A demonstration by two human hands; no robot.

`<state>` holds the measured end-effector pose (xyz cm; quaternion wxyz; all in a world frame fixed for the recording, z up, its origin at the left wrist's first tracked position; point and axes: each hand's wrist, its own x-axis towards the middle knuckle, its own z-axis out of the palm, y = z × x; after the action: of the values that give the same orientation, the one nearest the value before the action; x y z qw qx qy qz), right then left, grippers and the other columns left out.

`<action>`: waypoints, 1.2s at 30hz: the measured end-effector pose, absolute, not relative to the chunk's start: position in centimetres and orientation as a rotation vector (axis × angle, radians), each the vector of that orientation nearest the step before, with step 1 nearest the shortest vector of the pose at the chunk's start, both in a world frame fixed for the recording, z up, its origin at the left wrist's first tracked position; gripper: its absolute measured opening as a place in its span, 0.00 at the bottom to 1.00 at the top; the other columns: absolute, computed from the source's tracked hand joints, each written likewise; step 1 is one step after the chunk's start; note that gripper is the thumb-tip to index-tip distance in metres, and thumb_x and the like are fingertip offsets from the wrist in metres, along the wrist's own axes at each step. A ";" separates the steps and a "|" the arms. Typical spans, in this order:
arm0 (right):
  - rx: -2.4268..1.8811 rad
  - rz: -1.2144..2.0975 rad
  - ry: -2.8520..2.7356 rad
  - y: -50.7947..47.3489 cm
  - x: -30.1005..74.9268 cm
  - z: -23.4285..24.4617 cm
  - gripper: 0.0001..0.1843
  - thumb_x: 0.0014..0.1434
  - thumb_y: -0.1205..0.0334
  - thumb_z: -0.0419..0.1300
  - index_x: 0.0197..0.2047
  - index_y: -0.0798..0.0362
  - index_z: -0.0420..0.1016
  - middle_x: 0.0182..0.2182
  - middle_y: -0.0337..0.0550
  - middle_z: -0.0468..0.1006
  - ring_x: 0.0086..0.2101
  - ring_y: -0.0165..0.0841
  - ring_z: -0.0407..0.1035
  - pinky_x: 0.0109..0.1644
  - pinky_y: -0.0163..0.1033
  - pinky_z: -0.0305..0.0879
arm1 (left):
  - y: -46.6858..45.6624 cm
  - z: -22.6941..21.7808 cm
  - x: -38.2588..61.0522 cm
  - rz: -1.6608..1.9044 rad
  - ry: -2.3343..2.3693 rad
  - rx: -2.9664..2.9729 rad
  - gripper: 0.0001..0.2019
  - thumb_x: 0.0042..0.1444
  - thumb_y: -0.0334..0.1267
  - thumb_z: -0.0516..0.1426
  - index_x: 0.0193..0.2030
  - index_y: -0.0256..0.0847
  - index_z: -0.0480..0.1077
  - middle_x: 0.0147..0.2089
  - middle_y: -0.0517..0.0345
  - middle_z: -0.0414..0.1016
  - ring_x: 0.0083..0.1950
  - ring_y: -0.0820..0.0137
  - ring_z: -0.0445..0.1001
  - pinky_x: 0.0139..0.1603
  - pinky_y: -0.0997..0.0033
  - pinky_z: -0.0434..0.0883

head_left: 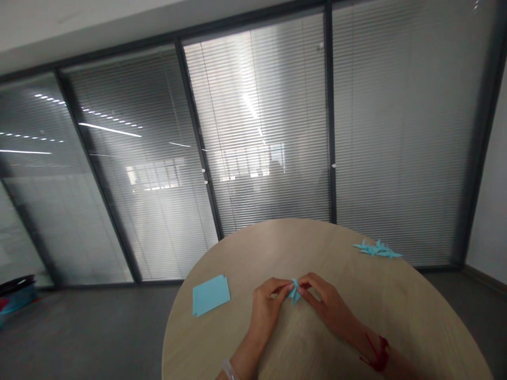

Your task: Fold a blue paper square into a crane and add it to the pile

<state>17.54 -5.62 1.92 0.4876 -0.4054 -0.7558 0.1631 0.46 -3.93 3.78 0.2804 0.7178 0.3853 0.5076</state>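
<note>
A small folded piece of blue paper is held between my two hands, above the near middle of the round table. My left hand pinches its left side between thumb and fingertips. On the right side, the thumb and fingers of my right hand are closed on it as well. Several pointed folds hang below the fingertips; the fingers cover part of the paper. A stack of flat blue paper sheets lies to the left of my left hand. Farther off on the right is a pile of folded blue paper pieces.
The round wooden table has its far edge close to a glass partition with blinds. Dark frame posts divide the glass. On the floor at far left stands a dark-rimmed bin or bag, partly cut off.
</note>
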 end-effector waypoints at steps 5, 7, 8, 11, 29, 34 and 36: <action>-0.992 0.345 -1.862 -5.9 17.4 2.1 0.10 0.65 0.59 0.49 0.38 0.51 0.70 0.34 0.42 0.72 0.37 0.34 0.67 0.44 0.38 0.62 | -4.0 3.6 0.5 1.371 1.004 1.970 0.08 0.54 0.42 0.60 0.33 0.41 0.79 0.32 0.54 0.80 0.35 0.66 0.76 0.38 0.71 0.71; -0.996 0.331 -1.858 -5.9 17.3 2.1 0.11 0.65 0.59 0.49 0.37 0.51 0.70 0.34 0.42 0.72 0.37 0.34 0.67 0.44 0.38 0.62 | -3.9 3.5 0.4 1.389 1.000 1.985 0.08 0.54 0.42 0.60 0.33 0.41 0.79 0.32 0.54 0.79 0.36 0.66 0.75 0.38 0.70 0.71; -0.996 0.330 -1.853 -5.9 17.3 2.1 0.11 0.65 0.59 0.49 0.37 0.51 0.70 0.34 0.41 0.72 0.37 0.34 0.67 0.44 0.38 0.62 | -3.8 3.5 0.4 1.404 1.000 1.996 0.08 0.54 0.42 0.60 0.33 0.42 0.79 0.32 0.53 0.78 0.37 0.66 0.74 0.39 0.69 0.70; -0.994 0.367 -1.825 -6.0 17.3 2.0 0.11 0.66 0.58 0.48 0.37 0.51 0.69 0.34 0.41 0.73 0.37 0.33 0.68 0.44 0.37 0.61 | -3.6 3.4 0.4 1.462 1.029 2.029 0.08 0.53 0.42 0.60 0.33 0.43 0.79 0.37 0.52 0.76 0.42 0.64 0.73 0.44 0.66 0.70; -0.965 0.849 -1.601 -5.2 17.3 1.7 0.13 0.58 0.50 0.57 0.37 0.51 0.66 0.33 0.40 0.76 0.31 0.32 0.71 0.36 0.35 0.64 | -3.6 3.1 1.0 1.283 1.080 1.852 0.11 0.54 0.44 0.57 0.34 0.39 0.77 0.33 0.54 0.80 0.35 0.66 0.75 0.37 0.71 0.70; -1.008 0.836 -1.528 -4.7 17.7 1.8 0.15 0.54 0.48 0.59 0.32 0.52 0.69 0.27 0.39 0.76 0.30 0.34 0.71 0.35 0.36 0.65 | -3.0 2.9 0.8 1.232 1.071 1.851 0.15 0.53 0.48 0.56 0.31 0.38 0.77 0.32 0.52 0.79 0.34 0.66 0.74 0.34 0.72 0.69; -1.021 0.846 -1.510 -4.5 17.8 1.8 0.15 0.53 0.48 0.60 0.32 0.52 0.70 0.26 0.39 0.76 0.29 0.34 0.71 0.35 0.36 0.65 | -2.8 2.9 0.7 1.202 1.062 1.852 0.17 0.53 0.49 0.56 0.28 0.37 0.77 0.29 0.53 0.78 0.31 0.67 0.73 0.33 0.72 0.68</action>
<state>17.85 -4.55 1.81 0.5364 -0.4287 -0.6343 0.3552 0.73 -2.84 2.90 0.3388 0.7110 0.4079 0.4617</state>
